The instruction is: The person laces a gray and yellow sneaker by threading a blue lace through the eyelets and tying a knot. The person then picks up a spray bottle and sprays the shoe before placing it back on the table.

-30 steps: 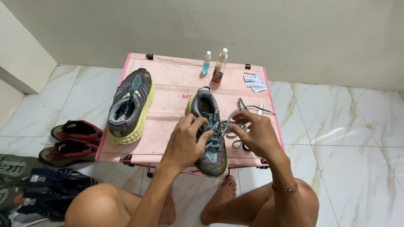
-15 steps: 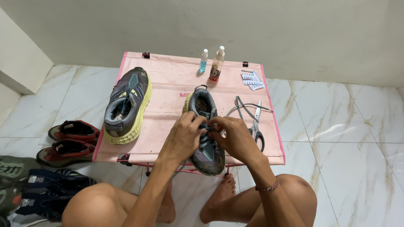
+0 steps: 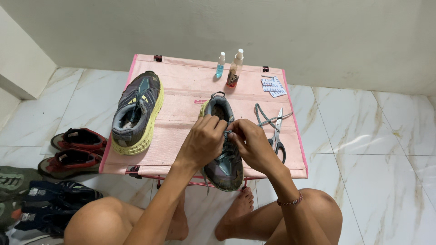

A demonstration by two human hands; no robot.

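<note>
Left hand and right hand pinched on lace over grey shoe, on pink table. Scissors just right; second shoe left.

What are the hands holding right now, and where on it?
Both hands, left and right, grip the laces over the tongue of the grey shoe on the pink table.
</note>
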